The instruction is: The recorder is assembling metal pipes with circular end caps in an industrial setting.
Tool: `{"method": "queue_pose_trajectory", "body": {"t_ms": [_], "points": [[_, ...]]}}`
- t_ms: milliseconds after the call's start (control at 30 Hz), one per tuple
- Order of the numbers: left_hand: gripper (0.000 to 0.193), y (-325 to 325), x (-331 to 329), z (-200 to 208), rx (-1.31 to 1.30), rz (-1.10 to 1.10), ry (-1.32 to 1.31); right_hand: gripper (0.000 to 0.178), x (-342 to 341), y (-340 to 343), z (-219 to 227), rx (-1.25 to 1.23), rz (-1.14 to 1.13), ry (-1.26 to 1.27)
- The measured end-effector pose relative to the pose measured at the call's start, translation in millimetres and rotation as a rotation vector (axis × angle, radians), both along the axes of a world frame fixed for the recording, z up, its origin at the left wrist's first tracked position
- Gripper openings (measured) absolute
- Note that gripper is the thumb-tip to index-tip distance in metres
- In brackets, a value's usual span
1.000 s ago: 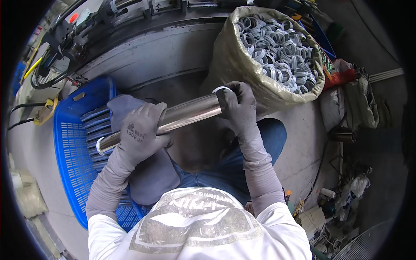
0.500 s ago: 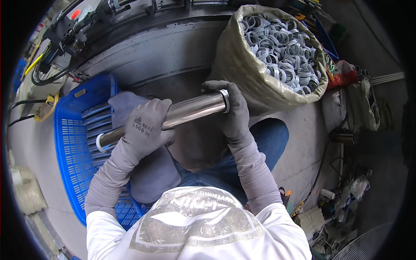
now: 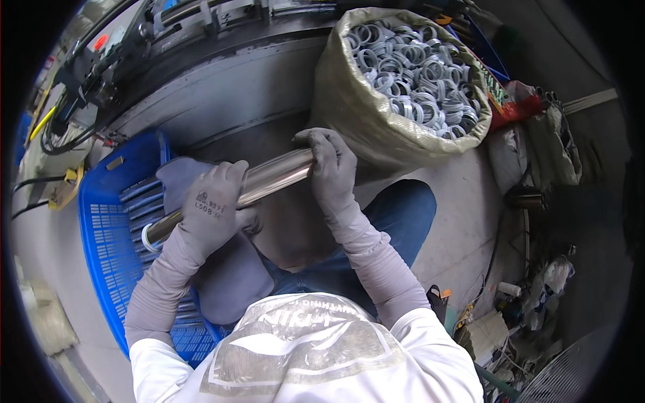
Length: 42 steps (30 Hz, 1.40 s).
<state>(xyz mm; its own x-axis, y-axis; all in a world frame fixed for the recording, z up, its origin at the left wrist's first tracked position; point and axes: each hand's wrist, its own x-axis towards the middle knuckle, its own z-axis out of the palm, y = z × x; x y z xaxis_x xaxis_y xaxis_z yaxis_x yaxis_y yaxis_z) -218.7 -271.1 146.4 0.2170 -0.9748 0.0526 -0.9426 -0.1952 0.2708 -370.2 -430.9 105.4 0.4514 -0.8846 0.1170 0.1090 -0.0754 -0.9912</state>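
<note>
A shiny metal tube slants across in front of me, its right end higher in the picture. My left hand, in a grey glove, is wrapped round its middle. The gloved right hand closes over the far right end, fingers curled across the top, hiding that end. On the lower left end sits a pale ring, above the blue plastic basket. Several similar tubes lie side by side in the basket, partly hidden by my left arm and a grey pad.
A large woven sack full of pale metal rings stands ahead to the right. Dark machinery runs along the far left. A red bag lies beyond the sack; mixed clutter covers the floor at right.
My right hand has closed over the tube's right end, covering the pale ring that showed there. The whole view has shifted slightly, bringing the sack and basket further left.
</note>
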Motion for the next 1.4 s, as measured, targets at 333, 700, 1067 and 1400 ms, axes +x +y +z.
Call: {"method": "queue_pose_trajectory", "body": {"t_ms": [333, 700, 1067, 1400], "points": [[0.061, 31.5, 21.9, -12.6, -0.168, 0.065, -0.004, 0.047, -53.0, -191.0, 42.2, -0.91, -0.207, 0.403], [0.063, 34.2, 24.6, -20.6, -0.109, 0.069, -0.043, 0.041, -47.8, -209.1, 46.3, -0.959, 0.037, 0.875], [0.063, 30.6, 29.5, -7.1, -0.155, 0.065, -0.013, 0.057, -70.2, -106.2, 52.2, -0.242, 0.184, -0.065], [0.057, -94.8, 115.6, 54.9, -0.428, 0.069, -0.399, 0.055, -27.0, -41.9, 37.7, 0.087, 0.197, -0.061]]}}
